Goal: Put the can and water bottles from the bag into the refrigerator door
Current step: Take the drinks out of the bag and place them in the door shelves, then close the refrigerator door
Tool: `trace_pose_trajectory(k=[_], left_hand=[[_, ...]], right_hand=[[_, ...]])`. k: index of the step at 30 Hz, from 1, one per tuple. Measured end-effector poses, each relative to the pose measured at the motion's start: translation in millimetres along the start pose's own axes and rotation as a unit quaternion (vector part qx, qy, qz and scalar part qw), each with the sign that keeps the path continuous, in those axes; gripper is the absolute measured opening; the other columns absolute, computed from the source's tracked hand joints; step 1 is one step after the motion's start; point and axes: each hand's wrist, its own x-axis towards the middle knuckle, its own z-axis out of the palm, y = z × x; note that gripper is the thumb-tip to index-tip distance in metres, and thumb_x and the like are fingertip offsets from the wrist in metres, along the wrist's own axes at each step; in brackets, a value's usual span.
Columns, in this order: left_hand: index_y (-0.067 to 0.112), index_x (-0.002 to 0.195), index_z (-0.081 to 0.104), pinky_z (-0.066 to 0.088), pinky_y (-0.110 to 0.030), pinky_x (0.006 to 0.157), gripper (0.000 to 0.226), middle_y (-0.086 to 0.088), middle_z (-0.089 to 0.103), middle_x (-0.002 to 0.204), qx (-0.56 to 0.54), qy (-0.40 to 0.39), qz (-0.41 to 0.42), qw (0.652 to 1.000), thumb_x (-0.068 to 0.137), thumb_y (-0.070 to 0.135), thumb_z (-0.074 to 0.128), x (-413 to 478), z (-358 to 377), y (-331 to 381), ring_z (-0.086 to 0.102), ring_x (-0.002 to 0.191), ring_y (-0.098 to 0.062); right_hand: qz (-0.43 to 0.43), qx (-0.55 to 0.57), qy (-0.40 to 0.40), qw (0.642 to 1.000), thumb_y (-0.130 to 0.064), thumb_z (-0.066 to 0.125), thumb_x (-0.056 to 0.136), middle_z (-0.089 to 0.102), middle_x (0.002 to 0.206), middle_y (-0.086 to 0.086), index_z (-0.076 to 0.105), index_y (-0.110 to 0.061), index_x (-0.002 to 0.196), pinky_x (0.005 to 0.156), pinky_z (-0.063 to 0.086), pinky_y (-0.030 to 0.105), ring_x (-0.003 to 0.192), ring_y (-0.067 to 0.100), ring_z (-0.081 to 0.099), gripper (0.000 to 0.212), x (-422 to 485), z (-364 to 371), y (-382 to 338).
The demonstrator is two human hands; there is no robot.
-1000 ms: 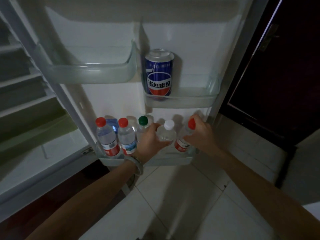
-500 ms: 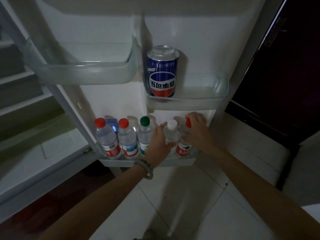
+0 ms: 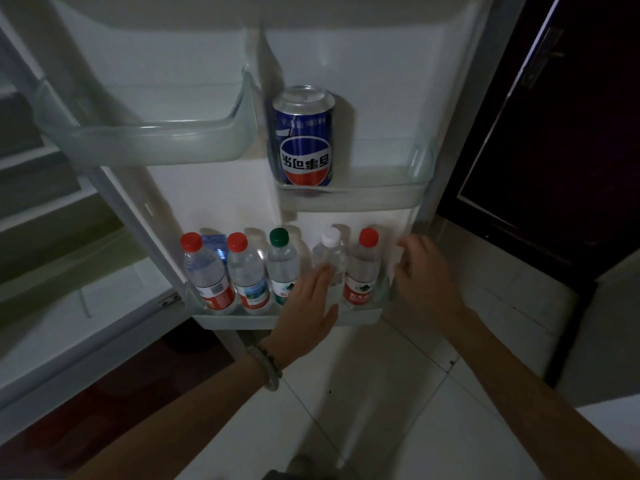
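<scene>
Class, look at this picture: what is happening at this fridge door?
A person is stocking the open fridge door. Five water bottles stand in the bottom door shelf and a blue can stands upside down in the shelf above. The left hand and the right hand are open by the shelf, holding nothing.

Left hand [image 3: 309, 304] flat, fingers together, arm extended; right hand [image 3: 423, 275] loosely spread, gripping nothing.

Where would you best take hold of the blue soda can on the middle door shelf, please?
Grip the blue soda can around its upper body, coming from the front: it stands upright and the clear shelf rail covers only its base.
</scene>
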Motion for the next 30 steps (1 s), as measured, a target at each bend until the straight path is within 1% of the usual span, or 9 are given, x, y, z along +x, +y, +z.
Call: trace_pose_trajectory(k=[2,5,7,12,15,17,21,25,30], left_hand=[[0.007,0.133,0.038,0.040,-0.042,0.103,0.054,-0.014,0.047,0.134,0.017,-0.042,0.060,0.997,0.087,0.032,0.053,-6.0,8.0,3.0,0.045,0.122,-0.026],[0.005,0.131,0.042,0.042,-0.042,0.099,0.057,-0.016,0.053,0.130,0.058,-0.102,0.102,0.988,0.088,0.041,0.041,-11.1,25.8,9.6,0.052,0.117,-0.030],[0.002,0.132,0.042,0.041,-0.041,0.099,0.062,-0.018,0.053,0.130,0.088,-0.124,0.100,0.983,0.088,0.045,0.038,-12.0,36.6,14.0,0.053,0.116,-0.031],[-0.001,0.134,0.039,0.039,-0.042,0.100,0.070,-0.019,0.051,0.132,0.119,-0.170,0.063,0.976,0.088,0.052,0.033,-21.6,53.9,15.4,0.051,0.117,-0.032],[-0.002,0.134,0.039,0.038,-0.043,0.101,0.074,-0.020,0.052,0.131,0.143,-0.172,0.059,0.973,0.087,0.054,0.031,-25.9,57.0,15.8,0.051,0.117,-0.033],[-0.001,0.138,0.033,0.033,-0.044,0.105,0.076,-0.020,0.046,0.136,0.158,-0.174,0.059,0.970,0.088,0.056,0.028,-28.9,56.8,17.7,0.045,0.124,-0.033],[0.002,0.142,0.024,0.020,-0.042,0.112,0.076,-0.018,0.036,0.145,0.171,-0.172,0.051,0.969,0.090,0.056,0.034,-40.3,58.6,20.2,0.033,0.133,-0.030],[0.002,0.143,0.022,0.015,-0.041,0.113,0.075,-0.018,0.033,0.146,0.162,-0.170,0.046,0.971,0.090,0.053,0.041,-55.3,53.3,23.2,0.030,0.135,-0.030],[0.003,0.144,0.017,0.010,-0.041,0.114,0.075,-0.017,0.025,0.151,0.160,-0.186,0.037,0.969,0.091,0.050,0.043,-84.6,40.4,30.2,0.022,0.139,-0.029]], right_hand=[[0.019,-0.026,0.006,0.999,0.009,0.052,0.078,0.054,0.104,0.023,0.056,0.005,0.101,0.071,0.033,0.029,0.091,0.036,0.054,0.023,-8.4,-9.3,12.5],[0.038,-0.045,-0.007,0.998,0.013,0.053,0.075,0.053,0.108,0.027,0.055,0.008,0.104,0.073,0.028,0.025,0.094,0.040,0.053,0.029,-17.4,-14.9,27.1],[0.031,-0.056,-0.027,0.998,0.013,0.054,0.073,0.053,0.108,0.028,0.054,0.010,0.106,0.071,0.024,0.021,0.095,0.040,0.052,0.033,-22.4,-15.5,34.2],[0.034,-0.085,-0.065,0.994,0.009,0.052,0.075,0.050,0.115,0.024,0.049,0.009,0.113,0.068,0.024,0.023,0.093,0.036,0.051,0.039,-34.6,-21.8,44.5],[0.038,-0.079,-0.079,0.993,0.009,0.050,0.078,0.047,0.122,0.025,0.045,0.008,0.121,0.075,0.031,0.028,0.104,0.038,0.048,0.043,-38.7,-26.1,46.1],[0.042,-0.081,-0.089,0.992,0.007,0.050,0.080,0.042,0.131,0.025,0.039,0.007,0.128,0.087,0.037,0.037,0.114,0.039,0.045,0.049,-39.3,-27.6,47.0],[0.049,-0.072,-0.110,0.990,0.002,0.051,0.084,0.021,0.150,0.022,0.021,0.005,0.141,0.110,0.023,0.036,0.136,0.035,0.024,0.064,-44.2,-28.0,45.7],[0.050,-0.047,-0.098,0.993,0.003,0.051,0.084,0.014,0.153,0.020,0.015,0.003,0.142,0.113,0.016,0.034,0.140,0.031,0.015,0.069,-57.6,-29.0,38.2],[0.039,-0.052,-0.061,0.996,0.006,0.055,0.079,0.021,0.150,0.024,0.021,0.005,0.141,0.112,0.020,0.040,0.138,0.036,0.019,0.070,-82.1,-32.8,31.6]])
